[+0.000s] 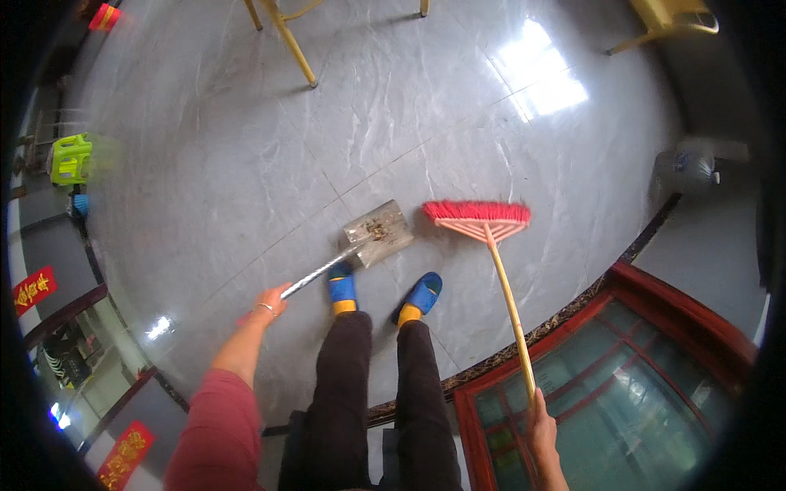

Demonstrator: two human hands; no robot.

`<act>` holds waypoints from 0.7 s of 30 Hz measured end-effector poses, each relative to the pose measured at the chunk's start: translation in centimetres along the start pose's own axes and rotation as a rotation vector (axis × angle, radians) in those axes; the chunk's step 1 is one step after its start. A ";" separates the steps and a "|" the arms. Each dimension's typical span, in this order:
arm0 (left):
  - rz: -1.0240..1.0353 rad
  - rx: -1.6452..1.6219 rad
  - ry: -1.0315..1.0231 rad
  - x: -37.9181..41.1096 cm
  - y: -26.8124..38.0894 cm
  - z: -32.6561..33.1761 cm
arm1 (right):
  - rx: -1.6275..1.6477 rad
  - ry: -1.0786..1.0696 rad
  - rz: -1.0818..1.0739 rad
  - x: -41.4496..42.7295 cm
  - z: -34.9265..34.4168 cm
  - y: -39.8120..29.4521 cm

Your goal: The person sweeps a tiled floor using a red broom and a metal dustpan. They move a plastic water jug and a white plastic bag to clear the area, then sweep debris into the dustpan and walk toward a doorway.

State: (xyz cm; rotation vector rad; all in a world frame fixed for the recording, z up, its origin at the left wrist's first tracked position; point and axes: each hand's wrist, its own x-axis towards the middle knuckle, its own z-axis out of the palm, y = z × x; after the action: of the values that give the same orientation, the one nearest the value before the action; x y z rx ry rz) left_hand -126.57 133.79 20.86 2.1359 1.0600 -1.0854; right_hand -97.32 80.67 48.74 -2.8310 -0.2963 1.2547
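Observation:
My left hand (270,302), a bracelet at its wrist, is closed around the silvery handle of a long-handled dustpan (393,240). A small heap of debris (376,229) lies in the pan, which rests on the floor just beyond my left foot. On the right, my right hand (541,426) grips the wooden stick of a broom (509,291). Its red bristles (476,210) point away from me, to the right of the dustpan and apart from it. I cannot tell whether the bristles touch the floor.
Grey marbled tiles (245,172) cover the floor. Yellow chair legs (288,40) stand ahead, and another yellow chair (666,21) is far right. A green plastic stool (72,159) stands left. A red-framed glass door (605,380) is at lower right, a plastic bottle (684,170) above it.

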 end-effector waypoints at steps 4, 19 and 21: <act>0.023 0.165 -0.069 0.3 0.0 -4.3 | 0.335 0.159 0.039 -1.2 0.1 5.2; 0.216 0.263 -0.100 6.0 1.0 -7.8 | 0.967 -0.259 0.468 -2.6 9.9 -22.0; 0.233 0.241 -0.110 6.5 1.1 -6.7 | 1.031 -0.387 0.564 -6.6 9.5 -26.3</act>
State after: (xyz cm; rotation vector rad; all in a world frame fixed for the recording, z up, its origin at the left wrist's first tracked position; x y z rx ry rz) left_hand -120.38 140.65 19.22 2.2860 0.6376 -1.2511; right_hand -112.90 104.84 49.91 -1.7951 0.9293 1.4234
